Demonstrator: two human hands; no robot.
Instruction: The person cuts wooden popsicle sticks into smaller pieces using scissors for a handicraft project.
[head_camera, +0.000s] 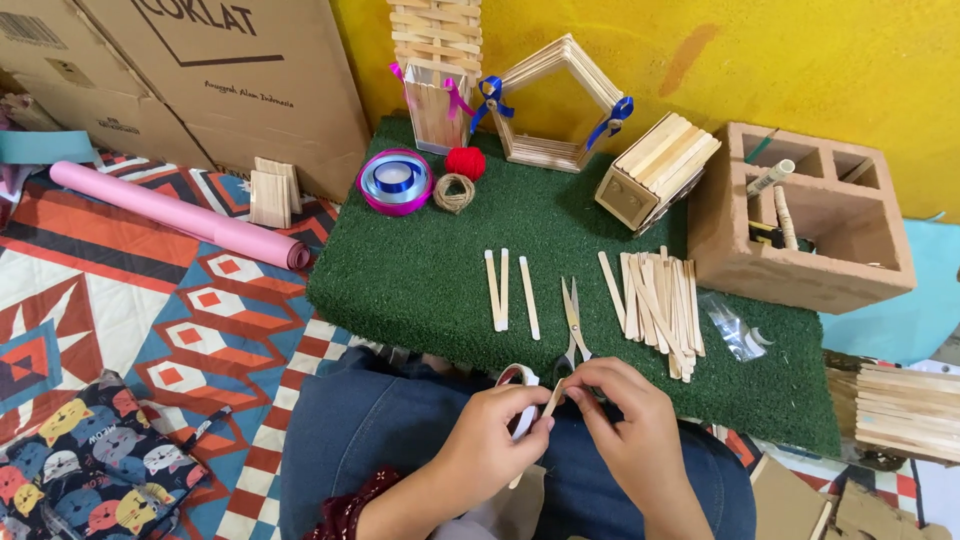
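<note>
Both hands meet low over the person's lap, above blue jeans (370, 430). The left hand (490, 445) and the right hand (625, 420) pinch one wooden stick (553, 398) between their fingertips, the stick tilted and held at its upper end by the right thumb and finger, its lower part running down behind the left hand. A roll of white tape (518, 378) sits just beside the left fingers; whether the left hand also grips it I cannot tell. Right ahead, on the green turf mat (420, 270), a pair of scissors (573, 325) lies with its blades pointing away, handles close to the right hand. Left of the scissors lie three sticks (508, 290), roughly parallel, two of them touching. To the right is a loose pile of sticks (658, 305), and next to it a crumpled clear bag (735, 330). Farther back on the mat stand a ribbon spool (395, 182), a twine ball (455, 193), a red yarn ball (466, 162), a pentagon frame (560, 100) with blue bows, and a small stick house (655, 170). A hollow brick (800, 215) holding tools sits at the mat's right edge. A pink roll (180, 215) lies on the patterned floor mat (120, 320).
</note>
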